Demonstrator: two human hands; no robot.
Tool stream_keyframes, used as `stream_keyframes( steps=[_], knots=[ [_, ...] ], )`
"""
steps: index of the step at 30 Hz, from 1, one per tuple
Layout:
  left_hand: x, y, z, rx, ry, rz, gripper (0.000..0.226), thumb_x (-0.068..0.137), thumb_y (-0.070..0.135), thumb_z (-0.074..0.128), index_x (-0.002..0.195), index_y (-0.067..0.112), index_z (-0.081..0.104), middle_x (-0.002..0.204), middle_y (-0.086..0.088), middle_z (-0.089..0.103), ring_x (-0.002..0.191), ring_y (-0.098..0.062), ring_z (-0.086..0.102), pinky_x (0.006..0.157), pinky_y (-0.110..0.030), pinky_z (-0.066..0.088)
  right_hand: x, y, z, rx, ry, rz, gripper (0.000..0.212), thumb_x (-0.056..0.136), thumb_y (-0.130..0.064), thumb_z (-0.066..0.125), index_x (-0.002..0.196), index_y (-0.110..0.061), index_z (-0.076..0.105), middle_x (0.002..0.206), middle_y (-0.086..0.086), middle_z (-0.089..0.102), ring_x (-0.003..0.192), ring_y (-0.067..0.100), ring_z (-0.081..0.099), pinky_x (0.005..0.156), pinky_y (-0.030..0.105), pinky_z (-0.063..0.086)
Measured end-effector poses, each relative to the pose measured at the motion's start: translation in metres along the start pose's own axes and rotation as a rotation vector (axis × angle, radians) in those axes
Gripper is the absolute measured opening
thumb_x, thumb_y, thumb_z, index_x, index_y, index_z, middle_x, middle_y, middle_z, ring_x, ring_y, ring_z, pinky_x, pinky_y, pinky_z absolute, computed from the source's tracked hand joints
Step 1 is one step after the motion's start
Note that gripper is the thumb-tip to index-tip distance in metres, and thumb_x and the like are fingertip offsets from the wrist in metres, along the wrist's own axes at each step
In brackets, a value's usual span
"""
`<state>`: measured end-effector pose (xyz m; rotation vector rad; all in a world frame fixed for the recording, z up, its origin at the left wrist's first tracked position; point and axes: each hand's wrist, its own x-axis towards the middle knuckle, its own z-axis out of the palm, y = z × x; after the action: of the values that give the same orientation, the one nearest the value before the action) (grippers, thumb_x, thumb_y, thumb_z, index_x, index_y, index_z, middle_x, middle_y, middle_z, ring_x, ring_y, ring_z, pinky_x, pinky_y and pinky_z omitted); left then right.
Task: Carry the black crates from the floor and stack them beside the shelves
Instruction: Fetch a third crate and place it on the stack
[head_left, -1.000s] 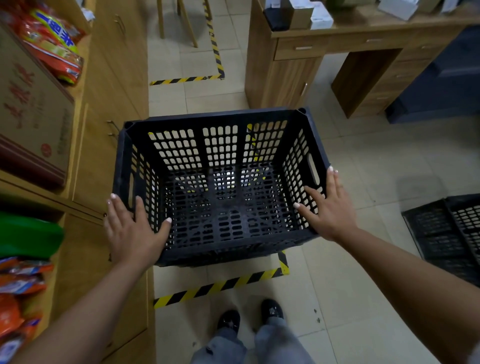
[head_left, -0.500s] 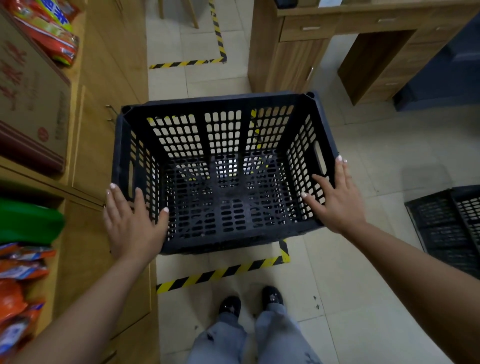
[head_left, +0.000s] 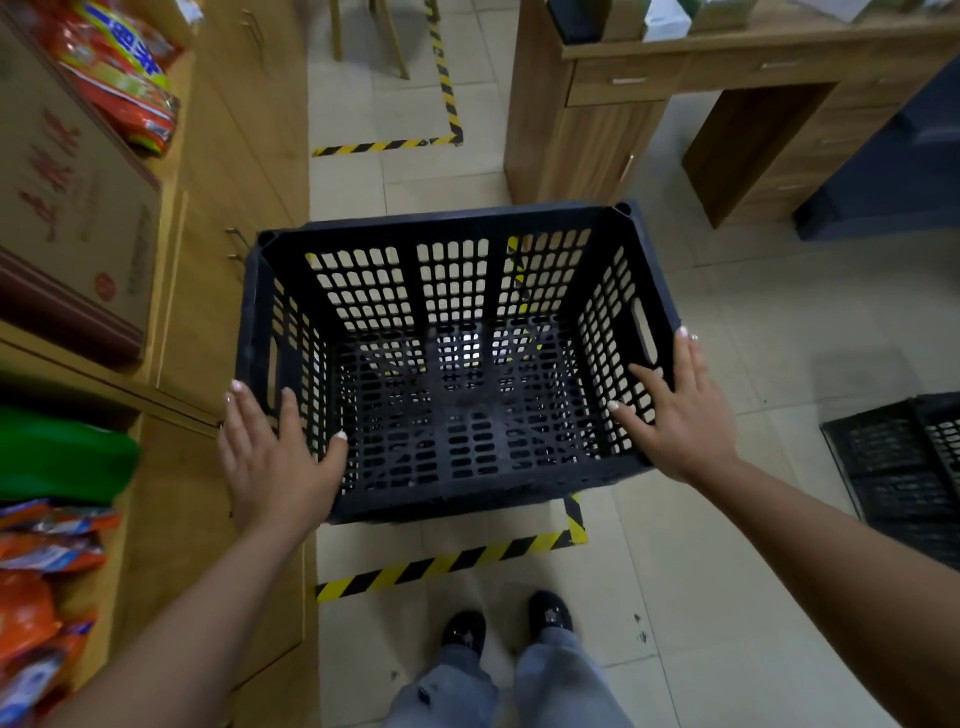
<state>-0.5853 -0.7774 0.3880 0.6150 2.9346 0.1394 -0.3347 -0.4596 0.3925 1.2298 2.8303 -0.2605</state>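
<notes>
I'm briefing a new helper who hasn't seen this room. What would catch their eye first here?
The big black crate in the centre, empty, with the left hand and right hand flat against its sides. Yellow-black floor tape runs just below it, in front of the person's shoes. Bright red snack packs sit on the wooden shelves at left.

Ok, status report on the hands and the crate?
Left hand, right hand flat against crate sides. Crate beside shelves. Another crate right.

Pale tiled floor (head_left: 727, 322) with yellow-black striped tape (head_left: 441, 564) — wooden shelves (head_left: 208, 218) left, wooden desk (head_left: 649, 93) beyond.
</notes>
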Motion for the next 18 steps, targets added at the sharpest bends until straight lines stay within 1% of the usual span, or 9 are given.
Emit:
stream_keyframes(
  steps=[2, 5, 9, 12, 16, 18],
  knots=[
    [-0.001, 0.000, 0.001, 0.000, 0.008, 0.002, 0.079, 0.091, 0.056, 0.046, 0.153, 0.017, 0.018, 0.160, -0.016, -0.013, 0.147, -0.029, -0.013, 0.117, -0.046, 0.001, 0.001, 0.001, 0.002, 0.005, -0.002, -0.006, 0.080, 0.080, -0.074, 0.023, 0.139, -0.027, 0.046, 0.161, 0.013, -0.007, 0.149, 0.024, -0.009, 0.115, 0.045, 0.021],
    [0.002, 0.000, -0.001, 0.009, -0.007, -0.007, 0.079, 0.090, 0.057, 0.044, 0.153, 0.018, 0.016, 0.159, -0.016, -0.015, 0.147, -0.029, -0.014, 0.118, -0.047, 0.002, 0.003, 0.001, 0.000, -0.015, -0.021, 0.001, 0.082, 0.078, -0.075, 0.019, 0.141, -0.027, 0.044, 0.161, 0.013, -0.008, 0.149, 0.025, -0.009, 0.115, 0.045, 0.021],
    [0.001, -0.001, 0.002, 0.012, 0.007, 0.004, 0.081, 0.087, 0.062, 0.033, 0.152, 0.018, 0.018, 0.160, -0.017, -0.012, 0.147, -0.029, -0.012, 0.117, -0.046, 0.002, 0.003, 0.002, 0.002, -0.016, -0.009, -0.017, 0.081, 0.079, -0.074, 0.020, 0.140, -0.027, 0.045, 0.161, 0.014, -0.007, 0.149, 0.025, -0.009, 0.116, 0.043, 0.019],
    [0.008, 0.000, 0.002, 0.022, -0.005, 0.000, 0.079, 0.090, 0.059, 0.041, 0.153, 0.019, 0.017, 0.159, -0.017, -0.014, 0.147, -0.030, -0.013, 0.118, -0.048, 0.003, 0.008, 0.000, 0.000, -0.007, -0.012, -0.006, 0.083, 0.078, -0.075, 0.019, 0.140, -0.026, 0.046, 0.161, 0.014, -0.007, 0.149, 0.025, -0.009, 0.115, 0.044, 0.021],
    [0.009, 0.000, 0.005, 0.031, 0.010, 0.008, 0.078, 0.091, 0.058, 0.042, 0.153, 0.019, 0.017, 0.159, -0.017, -0.013, 0.147, -0.030, -0.012, 0.117, -0.047, 0.004, 0.008, 0.001, 0.002, 0.002, 0.005, -0.015, 0.083, 0.078, -0.075, 0.020, 0.138, -0.026, 0.049, 0.161, 0.014, -0.004, 0.149, 0.025, -0.005, 0.114, 0.045, 0.023],
    [0.011, 0.001, 0.003, 0.023, 0.004, -0.001, 0.078, 0.090, 0.057, 0.044, 0.153, 0.019, 0.018, 0.159, -0.018, -0.013, 0.147, -0.030, -0.012, 0.117, -0.047, 0.003, 0.010, 0.000, -0.001, 0.000, -0.010, -0.003, 0.085, 0.077, -0.076, 0.018, 0.139, -0.026, 0.048, 0.161, 0.013, -0.006, 0.149, 0.024, -0.007, 0.115, 0.045, 0.023]
  ],
)
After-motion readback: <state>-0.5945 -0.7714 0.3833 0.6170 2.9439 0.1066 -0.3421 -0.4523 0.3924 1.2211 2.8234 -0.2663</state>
